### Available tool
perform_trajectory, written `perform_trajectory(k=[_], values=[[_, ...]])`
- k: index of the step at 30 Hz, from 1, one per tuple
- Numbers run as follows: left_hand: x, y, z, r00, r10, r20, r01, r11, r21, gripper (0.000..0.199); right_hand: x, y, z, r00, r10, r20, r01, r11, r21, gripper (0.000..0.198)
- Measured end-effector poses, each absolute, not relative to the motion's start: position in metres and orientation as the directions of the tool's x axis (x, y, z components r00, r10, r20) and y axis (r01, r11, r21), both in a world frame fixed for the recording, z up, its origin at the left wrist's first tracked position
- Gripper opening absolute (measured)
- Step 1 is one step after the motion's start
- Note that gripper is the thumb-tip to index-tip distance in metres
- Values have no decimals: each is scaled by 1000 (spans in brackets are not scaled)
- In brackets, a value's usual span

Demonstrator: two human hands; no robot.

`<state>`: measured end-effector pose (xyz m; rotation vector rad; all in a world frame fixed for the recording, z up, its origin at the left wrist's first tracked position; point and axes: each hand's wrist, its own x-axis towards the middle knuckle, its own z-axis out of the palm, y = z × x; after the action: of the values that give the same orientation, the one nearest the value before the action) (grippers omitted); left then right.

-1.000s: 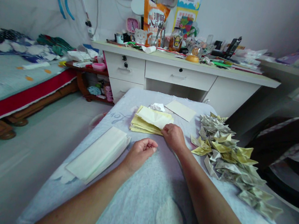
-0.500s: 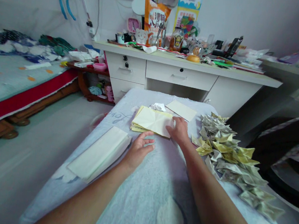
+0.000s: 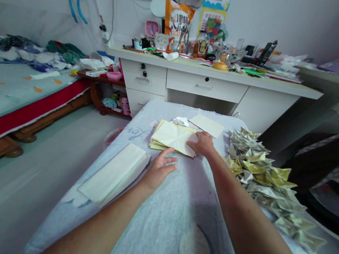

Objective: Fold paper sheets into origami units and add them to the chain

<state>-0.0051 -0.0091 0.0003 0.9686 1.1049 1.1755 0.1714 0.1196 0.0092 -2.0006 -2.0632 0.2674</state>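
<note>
A stack of creased pale-yellow paper sheets point(image 3: 171, 135) lies on the cloth-covered table point(image 3: 176, 212). My right hand point(image 3: 202, 143) rests on the right end of the stack, its fingers touching the top sheet; whether they pinch it I cannot make out. Just below the stack's front edge, my left hand point(image 3: 162, 169) is held with fingers apart and nothing in it. Left of that hand lies a long folded bundle of pale paper point(image 3: 115, 172). Rows of folded paper pieces point(image 3: 263, 178), grey and yellow, cover the table's right side.
Behind the stack are a crumpled white paper point(image 3: 180, 121) and a flat cream sheet point(image 3: 207, 125). A white desk point(image 3: 206, 86) loaded with clutter stands beyond the table. To the left is a bed point(image 3: 19, 93), and at the right edge a dark round-fronted machine point(image 3: 337, 188).
My right hand has come down slightly onto the right end of the top sheet. My left hand keeps nearly the same place, and the view has shifted a little.
</note>
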Motion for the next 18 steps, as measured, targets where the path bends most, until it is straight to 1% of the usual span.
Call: perform_trajectory(k=[2, 5, 8, 10, 13, 15, 18], values=[[-5, -9, 0, 41, 989, -140, -201, 145, 969, 65, 171, 119, 11, -28, 998, 54, 953, 43, -300, 60], [-5, -9, 1, 54, 989, -141, -196, 149, 969, 66, 172, 115, 10, -21, 998, 66, 956, 39, -292, 60], [-4, -10, 2, 64, 989, -137, -189, 147, 971, 66, 172, 110, 9, -12, 991, 136, 954, 52, -295, 58], [-4, -10, 2, 66, 989, -135, -189, 145, 971, 66, 173, 107, 9, -14, 976, 218, 949, 81, -306, 50], [-5, -9, 1, 73, 988, -138, -186, 150, 971, 66, 174, 106, 10, -13, 948, 318, 917, 138, -374, 31], [-5, -9, 0, 74, 988, -139, -183, 150, 972, 67, 175, 107, 10, -11, 944, 328, 887, 161, -432, 21], [-5, -8, -1, 73, 988, -137, -178, 148, 973, 67, 177, 109, 10, -23, 955, 295, 855, 172, -489, 14]])
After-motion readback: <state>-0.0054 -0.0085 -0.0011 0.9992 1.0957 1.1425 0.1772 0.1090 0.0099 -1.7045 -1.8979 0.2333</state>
